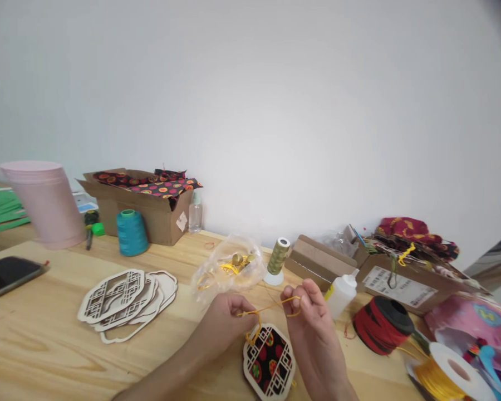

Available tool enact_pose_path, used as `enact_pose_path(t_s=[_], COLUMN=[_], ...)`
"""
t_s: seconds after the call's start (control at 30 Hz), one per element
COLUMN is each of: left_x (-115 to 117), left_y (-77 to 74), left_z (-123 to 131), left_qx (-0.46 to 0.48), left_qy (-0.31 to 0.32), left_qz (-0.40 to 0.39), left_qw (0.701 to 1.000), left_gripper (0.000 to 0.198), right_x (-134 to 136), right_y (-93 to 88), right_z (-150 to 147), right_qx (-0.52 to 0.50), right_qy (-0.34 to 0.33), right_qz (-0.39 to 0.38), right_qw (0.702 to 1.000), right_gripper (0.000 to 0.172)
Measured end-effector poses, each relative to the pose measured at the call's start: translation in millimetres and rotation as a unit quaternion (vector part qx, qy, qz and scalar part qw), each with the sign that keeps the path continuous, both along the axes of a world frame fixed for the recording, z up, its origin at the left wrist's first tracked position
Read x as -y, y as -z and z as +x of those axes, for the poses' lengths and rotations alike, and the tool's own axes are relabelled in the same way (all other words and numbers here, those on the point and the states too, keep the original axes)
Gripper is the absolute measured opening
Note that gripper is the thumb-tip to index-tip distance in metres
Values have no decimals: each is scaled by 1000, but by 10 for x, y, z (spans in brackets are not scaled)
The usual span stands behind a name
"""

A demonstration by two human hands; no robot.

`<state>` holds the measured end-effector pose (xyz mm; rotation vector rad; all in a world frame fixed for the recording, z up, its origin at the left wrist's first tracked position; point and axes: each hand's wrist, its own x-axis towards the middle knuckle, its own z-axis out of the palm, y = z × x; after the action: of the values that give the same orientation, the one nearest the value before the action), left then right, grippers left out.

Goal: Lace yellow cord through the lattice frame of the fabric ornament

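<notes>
My left hand (229,317) pinches a yellow cord (271,306) between thumb and fingertips. The other stretch of that cord runs to my right hand (311,323), whose curled fingers grip it near its end. Between and below my hands hangs or rests a wooden lattice pendant (269,362) with dark patterned fabric showing through it. The cord loops down to the pendant's upper edge. Whether the pendant touches the table cannot be seen clearly.
Stacked lattice frames (125,301) lie to the left, near a phone (10,275). Behind stand a teal thread cone (132,234), a plastic bag (234,259) and an olive thread spool (279,256). Right are a glue bottle (341,295), red ribbon spool (379,326) and yellow cord spool (446,373).
</notes>
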<state>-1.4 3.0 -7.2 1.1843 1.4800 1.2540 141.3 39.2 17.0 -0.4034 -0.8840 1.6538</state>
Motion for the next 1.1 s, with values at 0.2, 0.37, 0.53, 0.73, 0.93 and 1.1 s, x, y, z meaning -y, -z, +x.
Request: enact_pose_path(t_s=[0.2, 0.37, 0.53, 0.73, 0.93, 1.1], left_x=[10, 1, 14, 8, 27, 35], left_y=[29, -12, -79, -34, -90, -107], left_z=[-27, -37, -39, -53, -41, -18], left_qx=[30, 100, 124, 138, 138, 84], left_qy=[22, 43, 41, 98, 71, 59], left_qz=[12, 13, 10, -18, -32, 7], left_qw=[999, 994, 991, 985, 987, 995], left_gripper=[7, 11, 12, 26, 30, 29], right_x=[-9, 49, 72, -4, -13, 0], right_y=[57, 54, 49, 153, 161, 200], right_z=[-41, -119, -142, -152, -127, -128], right_qx=[285, 391, 391, 419, 403, 363], right_qy=[47, -5, -56, -10, -4, 7], right_qz=[91, 217, 265, 215, 225, 197], right_qw=[953, 895, 879, 882, 887, 911], right_gripper=[25, 29, 36, 19, 20, 10])
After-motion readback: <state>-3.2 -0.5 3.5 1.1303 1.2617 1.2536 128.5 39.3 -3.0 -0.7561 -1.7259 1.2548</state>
